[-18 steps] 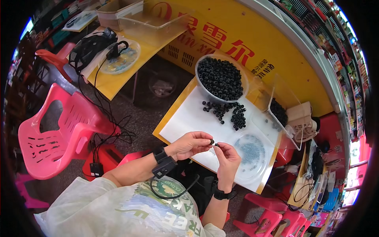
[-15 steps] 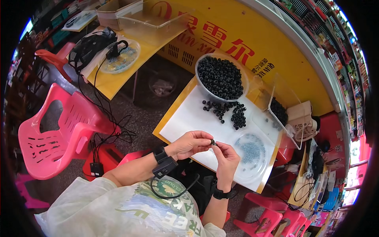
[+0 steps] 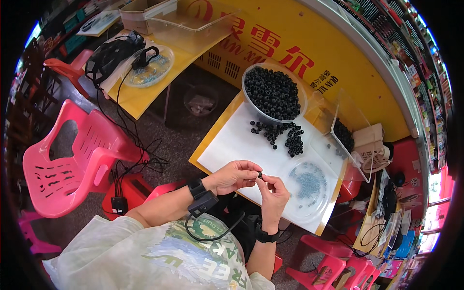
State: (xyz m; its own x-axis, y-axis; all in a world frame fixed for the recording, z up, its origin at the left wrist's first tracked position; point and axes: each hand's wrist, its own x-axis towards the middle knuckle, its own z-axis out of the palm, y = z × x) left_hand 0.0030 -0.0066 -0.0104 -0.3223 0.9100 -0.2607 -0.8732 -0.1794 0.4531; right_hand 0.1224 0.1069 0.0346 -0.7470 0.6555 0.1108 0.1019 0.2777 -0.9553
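Observation:
Between my two hands, over the near edge of the white board, is a small round black bead (image 3: 259,174). My left hand (image 3: 233,176) pinches it from the left with thumb and forefinger. From the other side, the fingertips of my right hand (image 3: 273,195) close on the same bead. Beyond them, loose black beads (image 3: 294,140) lie on the white tabletop (image 3: 232,140) in front of a clear bowl (image 3: 303,107) heaped with black beads (image 3: 271,92). Right of my right hand sits a shallow clear dish (image 3: 303,217) of tiny pale-blue pieces (image 3: 309,182).
A clear bin (image 3: 333,126) with more black beads stands tilted at the table's right. Pink plastic chairs (image 3: 58,164) flank me. At the far left, another yellow table (image 3: 129,104) carries black cables and a clear dish (image 3: 166,72). Cables (image 3: 137,150) trail across the floor.
My right hand has shifted slightly left, its fingers closer to my left fingertips around the bead. My left hand stays nearly in place. The view has moved a little.

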